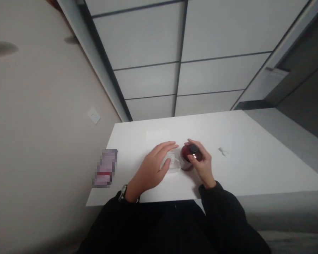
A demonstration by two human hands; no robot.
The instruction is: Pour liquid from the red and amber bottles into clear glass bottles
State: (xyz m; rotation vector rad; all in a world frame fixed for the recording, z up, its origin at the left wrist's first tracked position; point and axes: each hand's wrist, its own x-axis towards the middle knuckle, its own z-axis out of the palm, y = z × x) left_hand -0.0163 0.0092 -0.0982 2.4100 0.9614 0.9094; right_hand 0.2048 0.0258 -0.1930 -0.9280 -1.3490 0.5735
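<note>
My right hand point(205, 167) is wrapped around a rounded dark red bottle point(186, 151) with a black cap point(194, 149). The bottle is just above or on the white table; I cannot tell which. To its left sits a small clear plastic container point(175, 166), partly covered by my left hand point(149, 169). That hand has its fingers stretched out and the thumb apart, and it holds nothing. Whether it touches the container is unclear. Behind it, a faint clear flat piece point(157, 135) lies on the table.
The white table point(259, 155) stands against a beige wall point(42, 116) on the left, with panelled doors point(148, 46) behind. A blurred-out purple item point(106, 167) lies at the table's left edge. To the right is a small white twisted piece point(223, 151).
</note>
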